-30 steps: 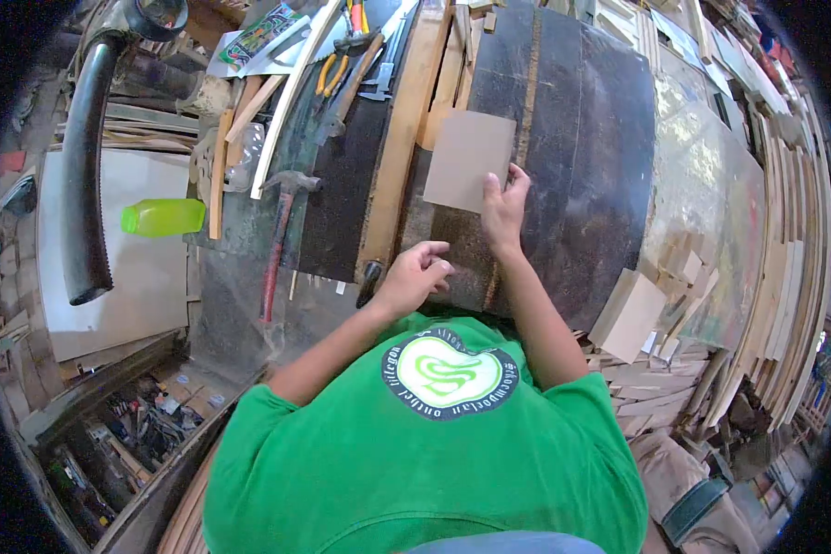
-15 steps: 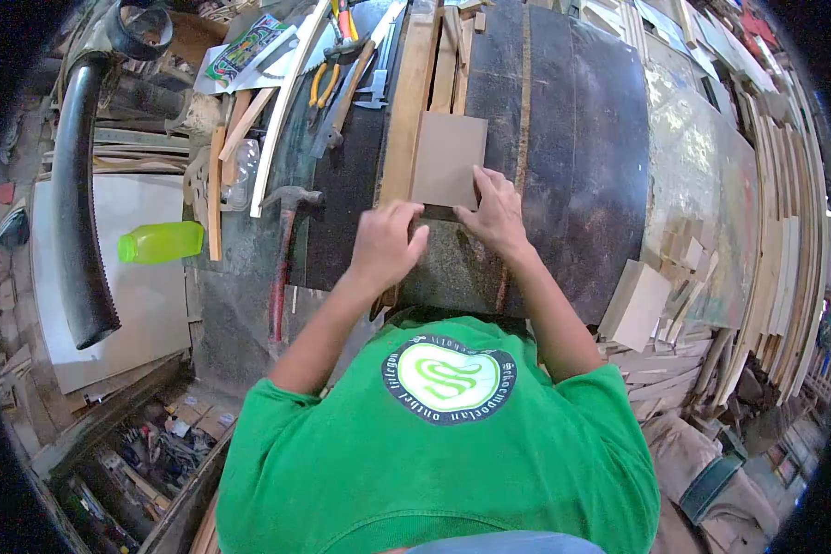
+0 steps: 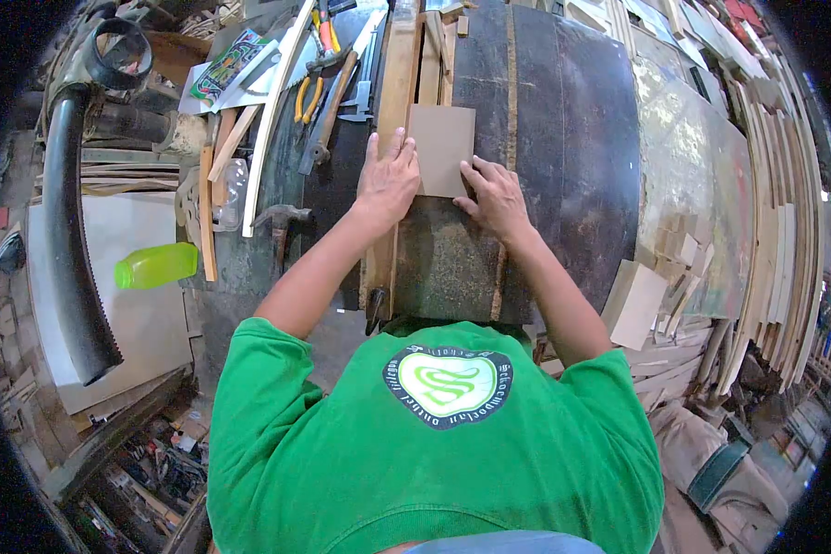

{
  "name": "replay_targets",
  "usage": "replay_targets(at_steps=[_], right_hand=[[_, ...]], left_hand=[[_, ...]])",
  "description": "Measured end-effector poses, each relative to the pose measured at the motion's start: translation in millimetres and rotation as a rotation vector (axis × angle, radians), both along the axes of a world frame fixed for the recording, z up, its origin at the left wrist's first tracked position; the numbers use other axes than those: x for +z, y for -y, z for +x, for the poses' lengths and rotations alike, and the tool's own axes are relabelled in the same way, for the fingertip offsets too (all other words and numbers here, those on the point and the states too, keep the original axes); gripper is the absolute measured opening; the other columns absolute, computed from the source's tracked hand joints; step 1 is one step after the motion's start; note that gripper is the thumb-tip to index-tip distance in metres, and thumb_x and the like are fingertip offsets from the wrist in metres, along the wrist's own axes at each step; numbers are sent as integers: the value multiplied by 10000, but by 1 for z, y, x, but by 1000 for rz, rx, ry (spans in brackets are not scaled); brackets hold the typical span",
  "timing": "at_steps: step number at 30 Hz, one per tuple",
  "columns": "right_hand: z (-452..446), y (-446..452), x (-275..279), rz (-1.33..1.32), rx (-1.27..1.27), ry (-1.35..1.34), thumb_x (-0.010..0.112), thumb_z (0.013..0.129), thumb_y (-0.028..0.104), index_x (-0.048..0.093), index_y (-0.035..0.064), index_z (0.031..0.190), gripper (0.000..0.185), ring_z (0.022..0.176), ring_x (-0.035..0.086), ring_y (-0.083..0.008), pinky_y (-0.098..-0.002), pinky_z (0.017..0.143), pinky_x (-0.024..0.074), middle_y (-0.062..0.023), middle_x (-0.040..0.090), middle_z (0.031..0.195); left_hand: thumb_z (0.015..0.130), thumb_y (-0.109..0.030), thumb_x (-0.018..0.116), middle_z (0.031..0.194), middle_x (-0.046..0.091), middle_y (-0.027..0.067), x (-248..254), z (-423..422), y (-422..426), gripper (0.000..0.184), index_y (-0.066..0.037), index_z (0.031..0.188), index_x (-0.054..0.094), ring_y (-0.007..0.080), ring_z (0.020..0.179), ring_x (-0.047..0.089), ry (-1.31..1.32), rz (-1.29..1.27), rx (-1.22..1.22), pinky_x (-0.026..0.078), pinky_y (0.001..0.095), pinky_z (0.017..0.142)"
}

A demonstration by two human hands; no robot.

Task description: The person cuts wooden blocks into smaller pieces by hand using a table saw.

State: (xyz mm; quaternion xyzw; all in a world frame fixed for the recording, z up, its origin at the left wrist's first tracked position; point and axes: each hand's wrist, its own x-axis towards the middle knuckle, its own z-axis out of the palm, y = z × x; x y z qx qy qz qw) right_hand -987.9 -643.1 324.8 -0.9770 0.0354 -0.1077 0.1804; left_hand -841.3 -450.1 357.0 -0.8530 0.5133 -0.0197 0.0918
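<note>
A flat, rectangular grey-brown board (image 3: 445, 138) lies on the dark bench top, its left edge along a long wooden strip (image 3: 379, 268). My left hand (image 3: 390, 183) rests flat on the strip at the board's left edge, fingers stretched forward and slightly apart. At the lower right corner is my right hand (image 3: 495, 198), with thumb and bent fingers gripping the board there. Its fingertips press on the right edge and the thumb is near the front edge. The undersides of both hands are hidden.
Left of the strip lie a hammer (image 3: 281, 222), another hammer (image 3: 331, 111), yellow-handled pliers (image 3: 309, 100) and a caliper (image 3: 360, 97). A green bottle (image 3: 157, 266) is farther left. Wooden blocks (image 3: 635, 300) sit at right, beside stacked strips (image 3: 776, 212).
My left hand has moved forward from the board's near left corner and now lies flat along the strip. My right hand stays at the right corner. The whole view has shifted slightly.
</note>
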Motion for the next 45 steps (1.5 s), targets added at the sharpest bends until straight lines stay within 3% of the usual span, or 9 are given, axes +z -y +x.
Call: replay_targets(at_steps=[18, 21, 24, 26, 30, 33, 35, 45], right_hand=[[57, 36, 1, 26, -15, 6, 846, 818, 315, 582, 118, 1383, 655, 1227, 632, -361, -445, 996, 540, -191, 612, 1366], [66, 43, 10, 75, -29, -104, 825, 855, 316, 601, 72, 1417, 653, 1285, 605, -383, -454, 1064, 512, -212, 577, 1454], [77, 50, 7, 82, -30, -108, 816, 865, 328, 591, 80, 1430, 657, 1287, 607, -377, -456, 1066, 511, -202, 586, 1449], [85, 55, 3, 22, -26, -9, 843, 819, 308, 606, 102, 1372, 635, 1203, 649, -360, -449, 978, 555, -187, 631, 1341], [98, 64, -1, 6, -24, 10, 832, 832, 309, 604, 90, 1370, 623, 1196, 653, -353, -449, 983, 554, -187, 632, 1337], [108, 71, 0, 27, -21, -6, 820, 845, 312, 599, 88, 1381, 621, 1210, 650, -346, -452, 991, 552, -187, 631, 1352], [117, 75, 2, 47, -44, -135, 783, 892, 354, 566, 96, 1453, 655, 1318, 589, -357, -452, 1078, 498, -173, 569, 1489], [147, 93, -4, 2, -72, -116, 797, 868, 353, 572, 121, 1433, 650, 1259, 637, -344, -459, 1026, 545, -167, 596, 1456]], left_hand=[[776, -269, 830, 1542, 505, 126, 3, 58, 45, 712, -2, 1393, 595, 322, 1542, 346, 9, 118, 17, 272, 658, 1217], [775, -287, 839, 1549, 501, 117, 5, 67, 54, 721, -23, 1401, 597, 313, 1545, 343, 5, 149, 35, 268, 654, 1222], [784, -292, 834, 1562, 492, 112, 7, 78, 63, 715, -38, 1409, 597, 308, 1551, 335, 5, 164, 37, 270, 650, 1224], [786, -290, 832, 1564, 493, 109, 7, 85, 68, 712, -40, 1410, 597, 312, 1550, 337, 3, 166, 35, 274, 649, 1222], [795, -278, 822, 1561, 504, 105, 6, 99, 79, 700, -39, 1413, 596, 320, 1544, 349, 4, 162, 37, 281, 649, 1219], [797, -273, 819, 1551, 516, 105, 6, 109, 85, 685, -36, 1402, 603, 317, 1535, 366, 12, 148, 31, 284, 652, 1216], [796, -273, 822, 1551, 516, 105, 7, 115, 89, 676, -36, 1392, 608, 316, 1534, 368, 10, 154, 31, 286, 654, 1214], [776, -269, 838, 1521, 535, 86, 12, 143, 111, 615, -35, 1310, 642, 312, 1530, 370, -44, 157, 36, 307, 665, 1195]])
